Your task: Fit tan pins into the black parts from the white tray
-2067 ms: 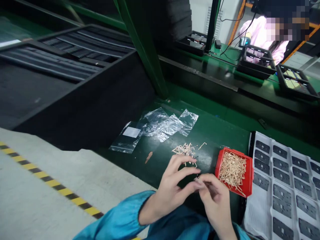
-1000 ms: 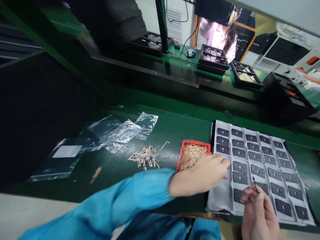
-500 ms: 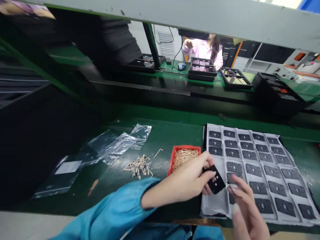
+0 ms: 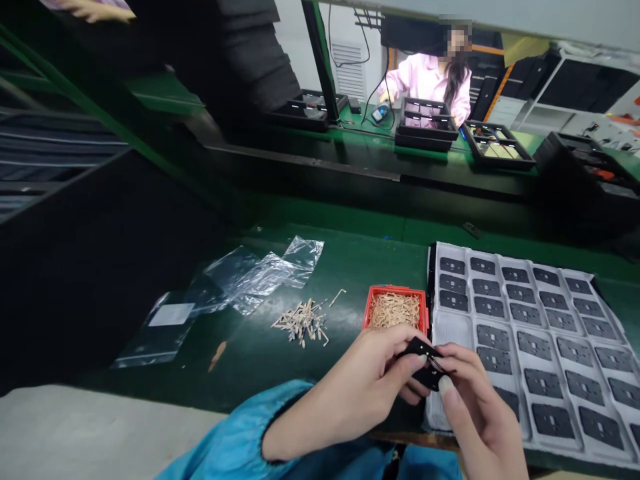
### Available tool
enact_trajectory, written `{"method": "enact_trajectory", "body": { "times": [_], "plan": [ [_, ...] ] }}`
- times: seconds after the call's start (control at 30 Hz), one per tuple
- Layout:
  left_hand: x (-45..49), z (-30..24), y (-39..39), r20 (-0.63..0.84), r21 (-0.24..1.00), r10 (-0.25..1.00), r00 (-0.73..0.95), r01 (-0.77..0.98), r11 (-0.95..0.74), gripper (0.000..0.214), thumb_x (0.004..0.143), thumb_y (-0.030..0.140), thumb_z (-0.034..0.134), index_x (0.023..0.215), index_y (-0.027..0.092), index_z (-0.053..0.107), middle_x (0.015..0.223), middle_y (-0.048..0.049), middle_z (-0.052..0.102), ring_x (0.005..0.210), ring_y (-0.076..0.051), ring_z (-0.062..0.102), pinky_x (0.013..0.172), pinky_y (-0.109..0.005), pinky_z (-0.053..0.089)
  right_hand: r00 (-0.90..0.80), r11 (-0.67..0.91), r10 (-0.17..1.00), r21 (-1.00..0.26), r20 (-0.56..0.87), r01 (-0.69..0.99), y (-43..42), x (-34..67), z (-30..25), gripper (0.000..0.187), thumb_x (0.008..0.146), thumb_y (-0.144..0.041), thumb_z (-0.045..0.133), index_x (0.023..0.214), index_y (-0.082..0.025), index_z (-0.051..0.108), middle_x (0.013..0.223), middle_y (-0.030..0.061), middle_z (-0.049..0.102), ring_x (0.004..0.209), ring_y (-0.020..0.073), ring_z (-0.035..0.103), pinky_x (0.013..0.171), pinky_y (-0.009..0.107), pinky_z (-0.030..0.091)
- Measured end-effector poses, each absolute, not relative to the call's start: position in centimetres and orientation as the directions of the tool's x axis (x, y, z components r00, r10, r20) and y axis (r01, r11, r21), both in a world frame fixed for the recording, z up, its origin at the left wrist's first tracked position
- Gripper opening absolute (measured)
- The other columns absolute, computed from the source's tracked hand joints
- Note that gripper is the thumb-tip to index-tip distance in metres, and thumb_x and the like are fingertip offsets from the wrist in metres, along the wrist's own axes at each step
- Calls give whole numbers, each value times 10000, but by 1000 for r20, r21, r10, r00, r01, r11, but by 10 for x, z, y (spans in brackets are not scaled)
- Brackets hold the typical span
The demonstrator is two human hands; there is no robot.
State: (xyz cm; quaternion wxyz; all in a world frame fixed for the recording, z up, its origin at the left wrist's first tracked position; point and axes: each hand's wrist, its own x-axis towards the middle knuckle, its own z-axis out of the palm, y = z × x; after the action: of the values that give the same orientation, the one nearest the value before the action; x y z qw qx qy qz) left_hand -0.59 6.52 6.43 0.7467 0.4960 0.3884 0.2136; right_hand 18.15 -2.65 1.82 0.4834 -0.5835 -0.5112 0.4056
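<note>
My left hand (image 4: 365,380) pinches a small flat black plate (image 4: 424,349) with little square holes, thumb on its face and fingers behind. Closed at the plate's right edge is my right hand (image 4: 480,407), its thumb and fingertips gripping there. A thin sliver shows by the right fingertips, too small to name. Just beyond the hands, a red bin (image 4: 427,308) holds many thin tan strips (image 4: 395,311). To the right lies a white compartment tray (image 4: 453,330) with rows of similar black plates (image 4: 553,420); my right hand covers part of it.
Left of the bin lies a loose pile of tan strips (image 4: 301,321). Clear plastic bags (image 4: 250,280) spread farther left beside a dark box wall (image 4: 100,267). Across the bench, a person in pink (image 4: 425,73) sits behind black trays (image 4: 425,127). A shelf edge (image 4: 550,23) crosses overhead.
My right hand has come left and up to the black plate, where both hands now meet. The plate has tilted. The view has shifted, and the person opposite has lowered a hand.
</note>
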Motion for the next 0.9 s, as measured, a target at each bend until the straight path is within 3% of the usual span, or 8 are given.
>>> {"method": "enact_trajectory", "body": {
  "times": [0.3,0.5,0.73,0.9],
  "plan": [
    [-14,65,68,-375,906,693,616,83,416,156,1024,282,572,1065,166,668,939,-36,750,849,-182,801,747,-255,678,107,-2,994,-978,20,209,-21,175,27,208,1000,-243,647,1157,-341,742,1288,53,680,1188,166,726,962,180,586],
    [-17,67,67,-369,912,693,620,100,397,165,1031,316,567,1035,172,649,981,-46,752,871,-197,806,753,-261,685,109,11,993,-978,34,209,-19,174,30,195,990,-243,659,1132,-339,753,1231,49,702,1042,145,762,902,175,606],
    [-21,75,63,-340,931,704,623,117,345,165,1048,313,553,1088,199,666,1033,-38,755,907,-191,801,776,-254,687,250,-53,968,-986,-12,157,-23,158,40,135,978,-362,691,1068,-328,786,1199,54,708,937,139,741,831,178,606],
    [-20,78,58,-300,951,764,571,117,286,264,1067,401,531,1061,193,694,908,-20,737,766,-158,785,708,-240,689,346,-51,938,-980,19,192,-27,143,49,189,976,-449,682,1028,-300,786,1162,75,716,992,175,723,793,197,599]
  ]
}}
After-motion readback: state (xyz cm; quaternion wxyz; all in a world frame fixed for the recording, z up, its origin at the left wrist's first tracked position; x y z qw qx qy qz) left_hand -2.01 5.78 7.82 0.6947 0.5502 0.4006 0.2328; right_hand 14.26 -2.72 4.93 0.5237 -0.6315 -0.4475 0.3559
